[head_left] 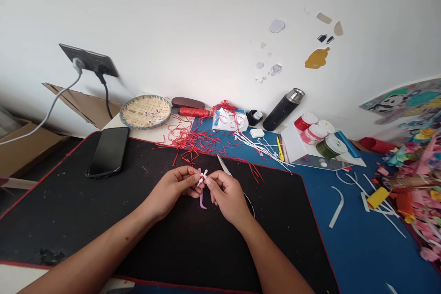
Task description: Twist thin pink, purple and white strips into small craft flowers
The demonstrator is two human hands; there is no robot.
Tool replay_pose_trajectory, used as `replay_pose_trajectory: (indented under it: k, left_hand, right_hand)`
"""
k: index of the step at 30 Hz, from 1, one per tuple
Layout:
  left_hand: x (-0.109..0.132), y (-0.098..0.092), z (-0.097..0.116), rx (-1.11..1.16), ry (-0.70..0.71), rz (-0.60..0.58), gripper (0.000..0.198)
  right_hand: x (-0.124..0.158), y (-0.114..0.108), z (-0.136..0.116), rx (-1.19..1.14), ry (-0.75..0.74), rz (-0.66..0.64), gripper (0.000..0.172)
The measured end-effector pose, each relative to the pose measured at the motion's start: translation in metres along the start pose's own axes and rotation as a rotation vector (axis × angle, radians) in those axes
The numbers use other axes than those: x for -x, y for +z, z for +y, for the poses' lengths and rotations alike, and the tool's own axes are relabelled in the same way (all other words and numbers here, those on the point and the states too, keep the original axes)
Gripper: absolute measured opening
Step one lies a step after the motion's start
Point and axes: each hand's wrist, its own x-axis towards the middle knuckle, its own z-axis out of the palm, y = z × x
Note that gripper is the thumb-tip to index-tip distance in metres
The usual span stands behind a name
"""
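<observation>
Between my two hands is a small knotted cord piece (203, 176), white with a red middle. My left hand (174, 188) pinches its left side with thumb and fingertips. From the right, my right hand (225, 193) grips the same piece between thumb and forefinger. Just below the fingers lies a curved purple tool (202, 202), partly hidden behind the hands. Scissors (223, 164) rest beyond my right hand with their blades pointing away; that hand covers part of them. Many cut red cords (193, 142) are scattered past the fingertips.
A black mat (138, 229) lies under my hands, with a phone (108, 151) at its left. Along the wall stand a woven basket (145, 111), a red thread spool (195, 112), a tissue pack (230, 119) and a black flask (284, 110). White cords (258, 144) and ribbon rolls (330, 146) are right.
</observation>
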Motion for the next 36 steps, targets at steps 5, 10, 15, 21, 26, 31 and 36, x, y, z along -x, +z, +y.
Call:
replay_pose_trajectory:
  k: [5, 10, 15, 21, 26, 31, 36]
  left_hand:
    - [0.0, 0.0007, 0.0011, 0.007, 0.012, 0.004, 0.03]
    - [0.0011, 0.0018, 0.0029, 0.02, 0.023, 0.005, 0.031]
    - [0.0013, 0.002, 0.0033, 0.059, 0.008, 0.025, 0.03]
    - [0.0013, 0.0021, 0.002, 0.045, 0.027, 0.019, 0.03]
    - [0.0003, 0.0021, 0.0013, 0.016, 0.057, 0.025, 0.028]
    - [0.0015, 0.0023, 0.0006, -0.057, 0.09, 0.018, 0.028]
    - [0.0008, 0.0023, 0.0009, -0.109, 0.082, 0.001, 0.029]
  right_hand:
    - [0.0005, -0.0002, -0.0026, 0.015, -0.005, 0.006, 0.026]
    - [0.0013, -0.0013, -0.0019, 0.071, -0.016, 0.016, 0.026]
    - [0.0018, -0.0017, -0.0004, 0.114, -0.017, 0.007, 0.028]
    - [0.001, -0.0015, 0.0013, 0.034, -0.006, 0.004, 0.03]
    - [0.0002, -0.0013, 0.0011, -0.048, 0.025, -0.031, 0.033]
    - [-0.0004, -0.0007, 0.0006, -0.038, 0.02, -0.039, 0.028]
    - [-0.0011, -0.0025, 0.0026, -0.024, 0.005, -0.003, 0.03]
